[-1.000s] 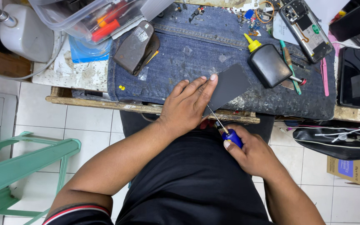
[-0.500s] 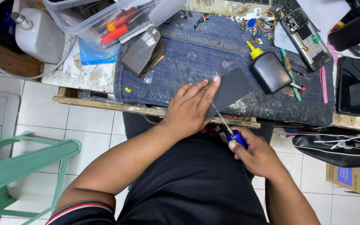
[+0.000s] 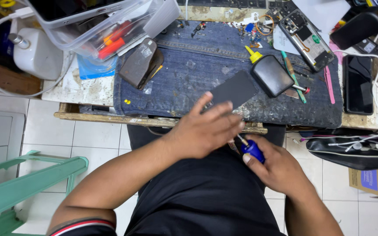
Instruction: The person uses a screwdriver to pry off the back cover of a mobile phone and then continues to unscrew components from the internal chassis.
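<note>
Lifted off the dark phone panel [image 3: 234, 89] since earlier: left hand [image 3: 206, 131], fingers spread, empty. Gripped in right hand [image 3: 276, 168]: blue screwdriver [image 3: 252, 150]. Panel flat on denim-covered desk [image 3: 189, 70]; probably thin, fragile, best held by edges.

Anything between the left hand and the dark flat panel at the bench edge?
Nothing visible. The left hand reaches over the dark flat panel on the denim mat, fingertips at its near edge. The right hand holds a blue-handled screwdriver below the bench edge.
</note>
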